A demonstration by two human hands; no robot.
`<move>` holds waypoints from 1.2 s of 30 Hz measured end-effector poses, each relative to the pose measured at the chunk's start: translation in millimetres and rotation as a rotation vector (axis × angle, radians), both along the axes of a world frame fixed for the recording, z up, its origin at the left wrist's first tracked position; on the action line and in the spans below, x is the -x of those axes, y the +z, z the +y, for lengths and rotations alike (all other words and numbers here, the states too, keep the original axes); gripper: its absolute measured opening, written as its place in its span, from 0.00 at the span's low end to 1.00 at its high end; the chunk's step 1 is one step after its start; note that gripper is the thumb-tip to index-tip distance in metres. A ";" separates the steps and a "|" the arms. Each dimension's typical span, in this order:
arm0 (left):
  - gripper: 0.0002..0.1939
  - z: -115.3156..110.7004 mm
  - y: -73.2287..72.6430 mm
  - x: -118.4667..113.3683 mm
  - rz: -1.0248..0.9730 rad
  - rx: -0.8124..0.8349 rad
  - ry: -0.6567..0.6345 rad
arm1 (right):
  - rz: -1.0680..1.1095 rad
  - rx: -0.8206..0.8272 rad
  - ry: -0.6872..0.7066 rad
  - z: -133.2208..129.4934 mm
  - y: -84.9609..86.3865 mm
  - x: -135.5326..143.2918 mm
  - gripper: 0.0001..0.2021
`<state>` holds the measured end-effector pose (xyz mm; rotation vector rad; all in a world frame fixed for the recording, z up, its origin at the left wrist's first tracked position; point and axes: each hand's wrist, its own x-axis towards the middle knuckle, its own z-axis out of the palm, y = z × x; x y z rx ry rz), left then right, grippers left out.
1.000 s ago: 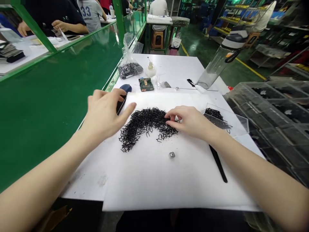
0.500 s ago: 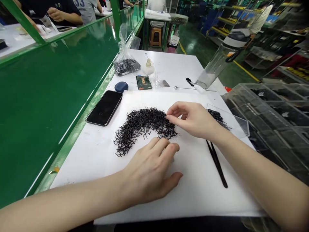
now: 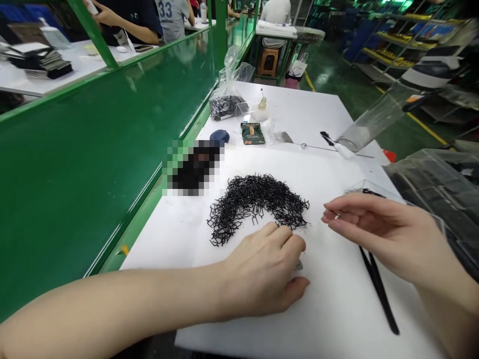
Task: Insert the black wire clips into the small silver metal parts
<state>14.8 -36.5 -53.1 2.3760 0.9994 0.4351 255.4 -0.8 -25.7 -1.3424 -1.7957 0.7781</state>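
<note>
A curved heap of small black bent pieces lies on the white table. Just below its right end is my left hand, thumb apart from the curled fingers; a small greyish thing shows between them, mostly hidden. My right hand is off to the right of the heap, thumb and fingertips pinched round something tiny and pale that I cannot make out. Black tweezers lie beneath and beside my right hand. Partly behind that hand sits a clear tray with black pieces.
Behind the heap are a blue round object, a green packet and a plastic bag of black pieces. A clear bottle stands back right, compartment boxes at the right. A green partition runs along the left.
My right hand has moved from the heap's right end out to the right, fingertips still together. My left hand stays below the heap. The view has shifted left.
</note>
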 end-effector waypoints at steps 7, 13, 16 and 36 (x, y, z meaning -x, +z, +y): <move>0.07 3.9 -3.6 3.1 -0.057 0.017 -0.004 | 0.062 0.103 -0.132 -10.6 -20.5 0.9 0.09; 0.05 5.9 -5.0 5.4 -0.217 0.108 0.035 | 0.099 0.089 -0.130 -13.1 -17.8 2.0 0.06; 0.05 5.0 0.0 4.9 -0.350 0.221 0.113 | 0.117 0.075 -0.107 -14.7 -17.0 2.6 0.04; 0.16 15.4 14.3 -3.2 -0.931 1.087 0.437 | 0.225 -0.163 -0.080 -28.8 -15.4 18.0 0.22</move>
